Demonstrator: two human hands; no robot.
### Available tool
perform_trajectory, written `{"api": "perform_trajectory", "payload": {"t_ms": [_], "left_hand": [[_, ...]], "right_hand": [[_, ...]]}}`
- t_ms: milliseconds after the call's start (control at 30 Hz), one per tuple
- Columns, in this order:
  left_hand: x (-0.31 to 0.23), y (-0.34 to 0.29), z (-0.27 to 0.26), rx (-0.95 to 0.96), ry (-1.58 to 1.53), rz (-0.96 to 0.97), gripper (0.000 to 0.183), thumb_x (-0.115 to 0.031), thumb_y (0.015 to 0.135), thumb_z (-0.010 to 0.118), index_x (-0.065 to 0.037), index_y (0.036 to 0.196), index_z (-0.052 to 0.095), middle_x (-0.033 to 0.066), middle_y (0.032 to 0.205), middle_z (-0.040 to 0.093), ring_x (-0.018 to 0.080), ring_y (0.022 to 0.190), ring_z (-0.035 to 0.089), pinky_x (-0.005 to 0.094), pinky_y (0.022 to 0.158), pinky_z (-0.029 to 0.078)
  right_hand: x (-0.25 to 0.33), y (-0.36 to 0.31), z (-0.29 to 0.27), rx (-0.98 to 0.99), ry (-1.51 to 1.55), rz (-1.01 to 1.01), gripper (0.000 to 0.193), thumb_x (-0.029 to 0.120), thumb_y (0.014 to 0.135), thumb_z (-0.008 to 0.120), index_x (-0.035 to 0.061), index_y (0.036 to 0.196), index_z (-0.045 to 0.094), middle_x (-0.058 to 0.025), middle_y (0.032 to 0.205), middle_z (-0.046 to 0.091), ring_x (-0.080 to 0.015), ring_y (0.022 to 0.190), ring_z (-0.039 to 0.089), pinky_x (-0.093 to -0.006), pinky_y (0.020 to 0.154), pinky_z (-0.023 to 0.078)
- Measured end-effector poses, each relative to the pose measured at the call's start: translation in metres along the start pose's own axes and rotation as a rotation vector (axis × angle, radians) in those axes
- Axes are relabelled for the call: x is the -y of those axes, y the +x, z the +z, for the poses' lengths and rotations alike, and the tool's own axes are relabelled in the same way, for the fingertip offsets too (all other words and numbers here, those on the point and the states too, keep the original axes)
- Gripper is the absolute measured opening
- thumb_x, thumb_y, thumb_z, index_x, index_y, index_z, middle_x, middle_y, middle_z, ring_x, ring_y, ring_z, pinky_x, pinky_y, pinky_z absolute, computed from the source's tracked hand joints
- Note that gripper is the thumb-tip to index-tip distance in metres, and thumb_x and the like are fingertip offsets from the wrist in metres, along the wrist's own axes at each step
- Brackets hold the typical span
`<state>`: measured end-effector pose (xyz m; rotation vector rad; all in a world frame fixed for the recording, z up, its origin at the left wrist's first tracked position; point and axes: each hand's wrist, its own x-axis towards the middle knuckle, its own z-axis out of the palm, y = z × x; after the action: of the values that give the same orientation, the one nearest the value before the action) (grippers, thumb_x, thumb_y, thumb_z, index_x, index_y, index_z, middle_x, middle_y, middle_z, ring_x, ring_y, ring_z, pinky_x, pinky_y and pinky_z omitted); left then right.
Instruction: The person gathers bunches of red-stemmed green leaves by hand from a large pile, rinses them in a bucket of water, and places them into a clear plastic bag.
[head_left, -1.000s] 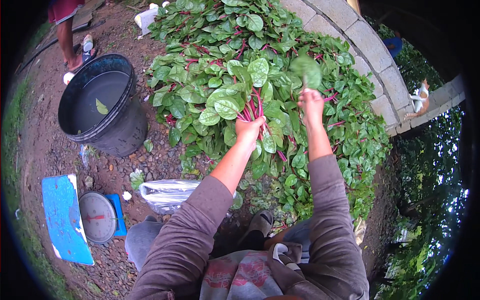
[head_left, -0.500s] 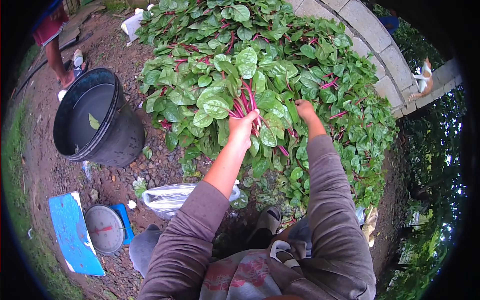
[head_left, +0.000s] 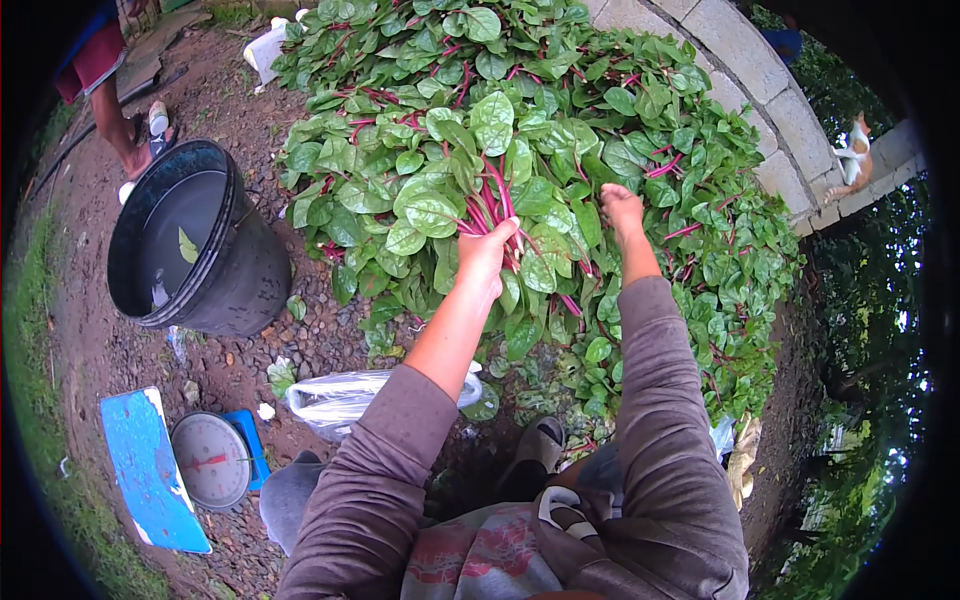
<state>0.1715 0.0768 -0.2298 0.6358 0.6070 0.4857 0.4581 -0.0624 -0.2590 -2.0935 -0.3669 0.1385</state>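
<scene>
My left hand [head_left: 487, 248] is closed round the stems of a bunch of Malabar spinach [head_left: 433, 212], with purple-red stems and broad green leaves pointing away from me. The cut stem ends come out beside my thumb. To its right, my right hand [head_left: 623, 210] is over the leaves with its fingers curled together; whether anything is between them is hidden. Under and beyond both hands spreads a large heap of the same leafy spinach [head_left: 660, 110], its red stems showing in places.
At the left stands a black bucket [head_left: 245, 285] of water with a leaf floating. Nearer me are a dial scale [head_left: 210, 462], a blue board [head_left: 150, 470] and a clear plastic bag [head_left: 330, 398]. A block wall [head_left: 745, 60] curves behind the heap; a cat [head_left: 855, 160] sits on it. A person's leg [head_left: 112, 125] shows far left.
My right hand has moved slightly right and away from me, off a leaf beside the bunch. My left hand keeps its hold on the spinach bunch.
</scene>
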Motion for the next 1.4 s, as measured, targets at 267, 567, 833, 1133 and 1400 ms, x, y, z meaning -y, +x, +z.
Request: {"api": "perform_trajectory", "payload": {"t_ms": [267,567,833,1133,1400], "left_hand": [[0.004,0.006,-0.005,0.020,-0.010,0.041,0.010,-0.011,0.077,0.066,-0.005,0.081,0.059,0.0039,0.059,0.058,0.0129,0.042,0.052,0.0260,0.035,0.038],[-0.001,0.002,-0.007,-0.023,0.011,0.077,0.011,-0.011,0.075,0.068,-0.005,0.081,0.060,0.0040,0.060,0.059,0.0130,0.042,0.052,0.0265,0.034,0.039],[0.005,0.002,-0.001,0.035,-0.025,0.067,0.014,-0.007,0.074,0.067,-0.005,0.086,0.059,0.0036,0.065,0.059,0.0129,0.047,0.054,0.0261,0.039,0.041],[0.004,0.001,-0.002,-0.010,-0.032,0.090,0.016,-0.007,0.072,0.068,-0.005,0.087,0.061,0.0036,0.069,0.062,0.0125,0.049,0.054,0.0272,0.044,0.042],[-0.002,-0.010,-0.003,0.014,-0.064,0.065,0.015,-0.004,0.072,0.068,-0.004,0.085,0.061,0.0048,0.069,0.062,0.0136,0.050,0.055,0.0274,0.044,0.043]], "right_hand": [[0.075,-0.010,0.027,-0.062,-0.744,-0.256,0.019,0.023,0.075,0.062,0.0151,0.091,0.068,-0.0118,0.093,0.066,-0.0238,0.084,0.064,-0.0344,0.075,0.050],[0.094,-0.008,0.044,0.029,-1.300,-0.312,0.022,0.022,0.075,0.057,0.0158,0.094,0.067,-0.0105,0.098,0.065,-0.0275,0.095,0.061,-0.0383,0.080,0.048],[0.117,0.033,-0.025,0.110,-0.999,-0.235,0.022,0.025,0.084,0.055,0.0071,0.096,0.058,-0.0139,0.089,0.065,-0.0259,0.061,0.065,-0.0396,0.059,0.050],[0.163,-0.008,-0.066,0.130,-0.528,-0.486,0.013,0.015,0.080,0.064,0.0091,0.092,0.065,-0.0052,0.073,0.064,-0.0101,0.065,0.060,-0.0237,0.055,0.045],[0.103,-0.042,-0.025,0.184,0.321,0.200,0.023,0.008,0.079,0.064,0.0084,0.101,0.057,0.0013,0.076,0.060,-0.0064,0.058,0.052,-0.0195,0.050,0.039]]}}
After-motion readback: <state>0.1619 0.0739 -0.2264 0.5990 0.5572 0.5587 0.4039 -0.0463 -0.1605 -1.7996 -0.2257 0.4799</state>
